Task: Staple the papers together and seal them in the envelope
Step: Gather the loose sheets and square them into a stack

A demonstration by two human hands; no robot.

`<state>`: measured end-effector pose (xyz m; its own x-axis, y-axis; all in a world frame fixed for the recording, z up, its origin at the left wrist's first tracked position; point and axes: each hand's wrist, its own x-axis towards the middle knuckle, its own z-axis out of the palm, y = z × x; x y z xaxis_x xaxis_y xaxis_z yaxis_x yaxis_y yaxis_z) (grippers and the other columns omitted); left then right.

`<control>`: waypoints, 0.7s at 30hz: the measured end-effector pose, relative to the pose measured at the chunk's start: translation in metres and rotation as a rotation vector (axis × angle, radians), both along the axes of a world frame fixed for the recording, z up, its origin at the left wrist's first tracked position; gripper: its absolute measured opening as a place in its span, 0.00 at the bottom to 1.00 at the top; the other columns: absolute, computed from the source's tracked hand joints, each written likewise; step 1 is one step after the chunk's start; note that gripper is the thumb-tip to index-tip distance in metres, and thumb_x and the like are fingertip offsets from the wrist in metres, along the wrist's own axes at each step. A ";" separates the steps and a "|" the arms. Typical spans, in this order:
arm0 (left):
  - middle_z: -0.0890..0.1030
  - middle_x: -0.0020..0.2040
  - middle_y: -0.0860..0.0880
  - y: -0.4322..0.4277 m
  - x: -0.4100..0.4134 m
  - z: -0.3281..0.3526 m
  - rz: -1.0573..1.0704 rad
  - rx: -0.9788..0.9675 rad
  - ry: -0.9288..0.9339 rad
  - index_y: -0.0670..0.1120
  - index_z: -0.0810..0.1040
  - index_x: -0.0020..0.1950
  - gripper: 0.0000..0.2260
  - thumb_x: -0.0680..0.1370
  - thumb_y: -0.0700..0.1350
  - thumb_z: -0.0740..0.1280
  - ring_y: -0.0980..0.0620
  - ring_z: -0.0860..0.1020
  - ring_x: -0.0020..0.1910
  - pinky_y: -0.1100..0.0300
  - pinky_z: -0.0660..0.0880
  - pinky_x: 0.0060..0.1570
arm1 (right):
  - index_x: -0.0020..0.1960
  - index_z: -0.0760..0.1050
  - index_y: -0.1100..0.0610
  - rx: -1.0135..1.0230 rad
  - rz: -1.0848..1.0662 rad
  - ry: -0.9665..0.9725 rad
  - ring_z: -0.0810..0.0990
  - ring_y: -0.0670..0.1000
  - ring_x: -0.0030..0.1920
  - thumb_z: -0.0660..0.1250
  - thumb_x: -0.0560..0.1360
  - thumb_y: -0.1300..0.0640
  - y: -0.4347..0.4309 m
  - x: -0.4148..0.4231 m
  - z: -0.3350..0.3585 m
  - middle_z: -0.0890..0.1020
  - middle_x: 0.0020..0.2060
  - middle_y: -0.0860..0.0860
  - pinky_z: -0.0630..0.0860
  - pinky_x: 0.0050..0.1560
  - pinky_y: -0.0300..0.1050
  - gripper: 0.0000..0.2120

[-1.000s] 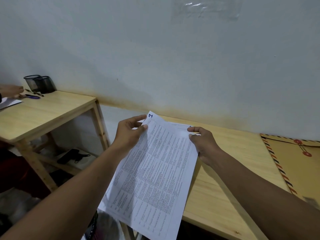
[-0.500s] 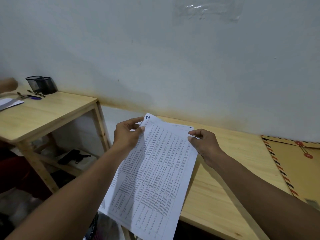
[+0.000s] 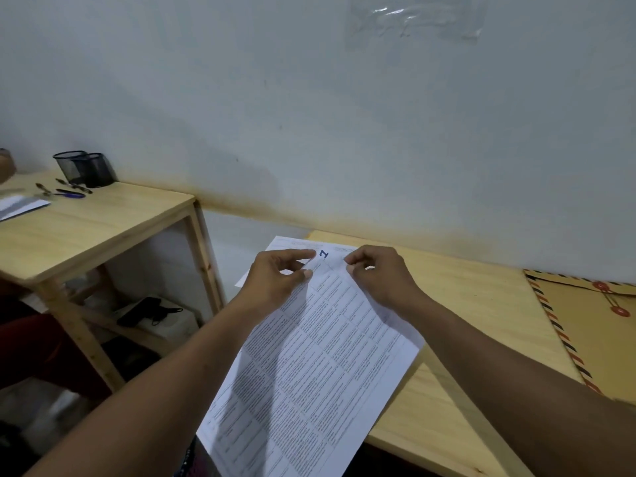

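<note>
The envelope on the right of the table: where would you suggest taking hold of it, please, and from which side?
Judging by its pose, take the envelope by its striped left edge, coming from the left. It lies flat on the table, that edge faces the hands and the papers, and its right part runs out of view.

My left hand (image 3: 275, 280) and right hand (image 3: 382, 275) are bare, no rings, watch or gloves, both forearms uncovered to the frame's edge with no sleeve showing, nails short and plain, and a dark patterned bit of clothing (image 3: 192, 459) at the bottom edge below my left arm.
</note>
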<state>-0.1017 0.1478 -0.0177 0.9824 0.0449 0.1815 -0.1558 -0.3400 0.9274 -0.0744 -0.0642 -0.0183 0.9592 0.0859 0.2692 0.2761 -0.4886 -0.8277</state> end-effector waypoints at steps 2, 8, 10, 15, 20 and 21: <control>0.86 0.46 0.49 0.002 -0.002 -0.006 0.007 0.007 0.014 0.54 0.85 0.58 0.14 0.76 0.39 0.75 0.67 0.80 0.37 0.70 0.74 0.40 | 0.47 0.84 0.54 0.029 -0.028 0.027 0.82 0.42 0.46 0.69 0.76 0.62 0.005 -0.004 -0.009 0.84 0.42 0.42 0.71 0.44 0.25 0.06; 0.86 0.47 0.49 0.008 0.001 -0.016 0.045 0.014 0.056 0.55 0.85 0.57 0.13 0.76 0.40 0.76 0.59 0.81 0.41 0.64 0.74 0.42 | 0.49 0.85 0.52 0.053 -0.072 0.090 0.81 0.40 0.39 0.71 0.76 0.61 0.016 0.000 -0.027 0.84 0.39 0.44 0.71 0.38 0.26 0.07; 0.86 0.46 0.49 0.010 0.004 -0.018 0.040 0.005 0.072 0.55 0.86 0.57 0.13 0.76 0.40 0.76 0.58 0.81 0.43 0.62 0.75 0.45 | 0.47 0.86 0.54 0.106 -0.063 0.131 0.80 0.40 0.39 0.72 0.75 0.62 0.016 0.004 -0.027 0.83 0.39 0.43 0.71 0.39 0.26 0.05; 0.83 0.40 0.56 0.020 0.013 -0.020 0.042 0.007 0.083 0.57 0.86 0.55 0.13 0.75 0.42 0.76 0.59 0.79 0.38 0.62 0.72 0.39 | 0.45 0.84 0.55 -0.058 -0.282 0.148 0.85 0.52 0.43 0.70 0.76 0.53 -0.009 0.027 -0.033 0.86 0.43 0.51 0.80 0.47 0.47 0.07; 0.83 0.42 0.55 0.029 0.018 -0.015 0.007 0.029 0.103 0.59 0.86 0.54 0.13 0.75 0.42 0.76 0.59 0.78 0.36 0.66 0.73 0.38 | 0.53 0.78 0.56 -0.646 -0.337 0.221 0.72 0.60 0.61 0.68 0.75 0.37 -0.025 0.026 -0.055 0.77 0.56 0.56 0.75 0.55 0.54 0.21; 0.82 0.42 0.53 0.028 0.018 -0.014 -0.012 0.036 0.106 0.58 0.86 0.54 0.13 0.75 0.42 0.76 0.59 0.78 0.37 0.67 0.73 0.38 | 0.56 0.79 0.55 -0.654 -0.322 0.209 0.70 0.59 0.63 0.67 0.76 0.38 -0.024 0.025 -0.056 0.75 0.58 0.55 0.74 0.58 0.55 0.21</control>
<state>-0.0835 0.1761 -0.0312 0.9966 0.0289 0.0774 -0.0611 -0.3720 0.9262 -0.0491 -0.0886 -0.0748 0.9895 -0.1268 0.0697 -0.0935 -0.9279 -0.3609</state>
